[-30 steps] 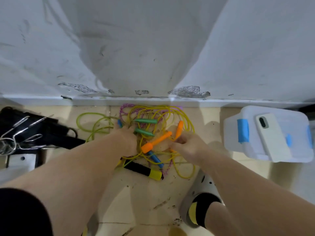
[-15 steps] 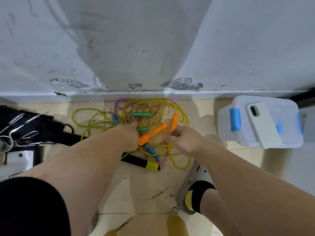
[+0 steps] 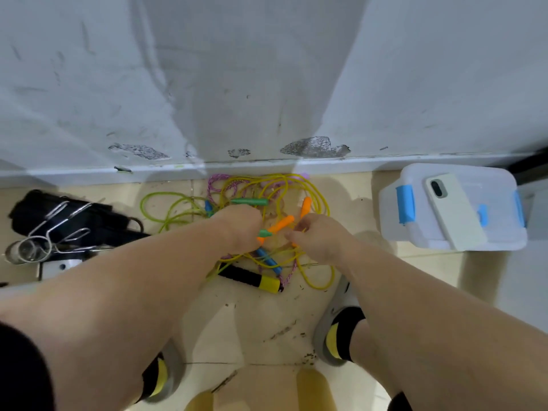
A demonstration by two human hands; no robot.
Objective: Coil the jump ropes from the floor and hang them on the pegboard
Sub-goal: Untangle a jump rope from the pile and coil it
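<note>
Several tangled jump ropes lie on the floor by the wall: yellow cord [image 3: 321, 203], yellow-green cord [image 3: 166, 203] and pink braided cord [image 3: 216, 185]. My left hand [image 3: 237, 229] is curled round a green handle whose tip [image 3: 264, 233] pokes out of the fist. A second green handle [image 3: 249, 201] lies just beyond it. My right hand [image 3: 314, 237] pinches yellow cord beside two orange handles, one slanted [image 3: 281, 223] and one nearly upright [image 3: 305, 205]. A blue handle [image 3: 268, 259] and a black-and-yellow handle [image 3: 252, 278] lie nearer me.
A white storage box with blue latches [image 3: 439, 235] stands at the right with a phone [image 3: 453, 212] on its lid. At the left a black bag [image 3: 98, 215] carries metal wire hooks [image 3: 53, 229]. My two shoes [image 3: 338, 336] stand below the pile. The pegboard is out of view.
My left hand has closed round the nearer green handle, which lay free beside it before. My right hand stays at the cord by the orange handles.
</note>
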